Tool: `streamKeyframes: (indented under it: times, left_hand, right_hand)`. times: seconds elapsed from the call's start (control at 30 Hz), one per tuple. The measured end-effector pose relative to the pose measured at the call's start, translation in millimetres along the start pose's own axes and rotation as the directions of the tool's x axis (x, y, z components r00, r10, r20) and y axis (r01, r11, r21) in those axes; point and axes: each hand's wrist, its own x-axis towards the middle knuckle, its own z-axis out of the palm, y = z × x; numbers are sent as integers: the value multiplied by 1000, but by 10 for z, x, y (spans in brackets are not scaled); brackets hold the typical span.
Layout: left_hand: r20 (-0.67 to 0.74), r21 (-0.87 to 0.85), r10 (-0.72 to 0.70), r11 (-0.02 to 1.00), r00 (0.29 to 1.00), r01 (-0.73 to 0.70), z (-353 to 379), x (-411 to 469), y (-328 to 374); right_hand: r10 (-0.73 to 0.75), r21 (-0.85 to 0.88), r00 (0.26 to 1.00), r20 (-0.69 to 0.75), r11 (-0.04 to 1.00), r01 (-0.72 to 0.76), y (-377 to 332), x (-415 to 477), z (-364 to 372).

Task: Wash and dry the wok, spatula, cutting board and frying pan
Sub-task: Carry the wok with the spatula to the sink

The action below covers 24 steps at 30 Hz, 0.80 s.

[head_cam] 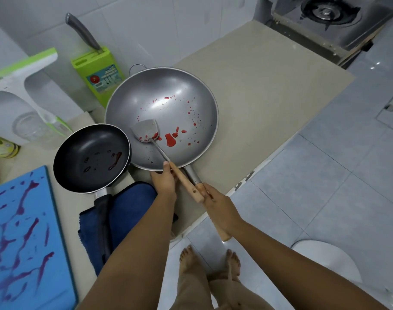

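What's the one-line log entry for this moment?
left hand: grips wok rim | right hand: grips wok handle | spatula: in wok, red-stained | frying pan, cutting board: stained

The knife block point(94, 70) label is unreadable.

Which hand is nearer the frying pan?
Left. The left hand is at the wok's near rim, just right of the frying pan; the right hand grips the wok handle farther right.

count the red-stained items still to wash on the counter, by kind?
wok: 1
frying pan: 1
spatula: 1
cutting board: 1
Total: 4
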Motion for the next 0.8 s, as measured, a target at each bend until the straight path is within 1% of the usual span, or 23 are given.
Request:
streamKeyframes:
  times: [0.1,0.17,0.27,0.43,0.53,0.67,0.8]
  left_hand:
    - [44,-26,-3,1000,999,4,-17,-21,16]
    - [68,-46,-30,998,997,33,-18,-18,40]
    - [100,-94,-60,993,993,70,-6,14,68]
    - [125,-155,-71,984,990,90,65,-29,162]
    - [148,-181,-91,976,985,118,147,-105,223]
    - [190,-161,-50,984,980,81,271,-225,273]
    - [239,-185,2,982,971,43,420,-538,438]
  right_hand:
    - [13,55,999,34,998,-15,10,39,-17]
    - [32,98,997,69,994,-38,12,50,-34]
    - [61,151,995,83,986,-73,21,96,-53]
    - [138,286,978,156,941,-178,-15,188,-171]
    - [156,281,979,128,941,-187,-58,146,-288]
    - [183,344,977,111,915,-211,-127,13,-443]
    - [135,389,982,133,904,-178,-301,-222,-707]
